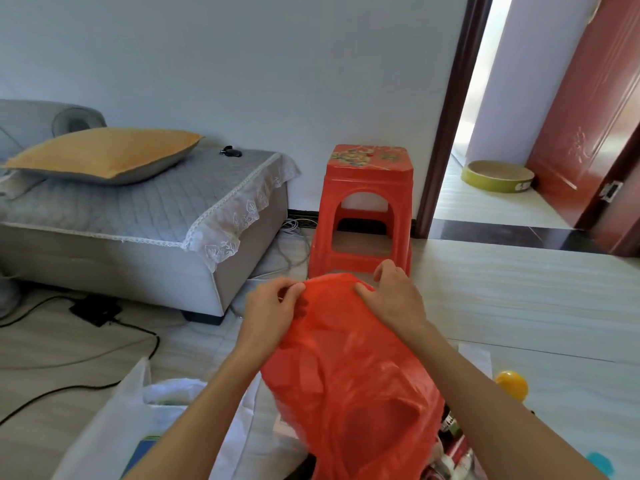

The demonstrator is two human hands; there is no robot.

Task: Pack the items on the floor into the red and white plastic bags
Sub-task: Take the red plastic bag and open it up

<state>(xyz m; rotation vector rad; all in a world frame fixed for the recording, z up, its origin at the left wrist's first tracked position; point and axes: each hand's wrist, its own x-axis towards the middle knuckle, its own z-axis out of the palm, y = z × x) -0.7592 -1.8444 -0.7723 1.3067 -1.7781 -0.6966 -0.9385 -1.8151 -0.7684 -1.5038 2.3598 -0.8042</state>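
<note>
Head view: both forearms reach forward, the left hand [273, 306] pinching the top edge of the red plastic bag [349, 368] with curled fingers, the right hand [394, 296] gripping the same edge just in front of the red plastic stool [367, 209]. Left of the stool's line, the white plastic bag [138, 410] lies on the floor [519, 299], which stretches bare to the stool's right.

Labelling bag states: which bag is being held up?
The red bag, pinched by left hand and right hand; the white bag lies untouched.

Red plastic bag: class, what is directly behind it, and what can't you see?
Behind the red plastic bag, held up by both hands, stands a red stool. The bag covers the stool's feet.
</note>
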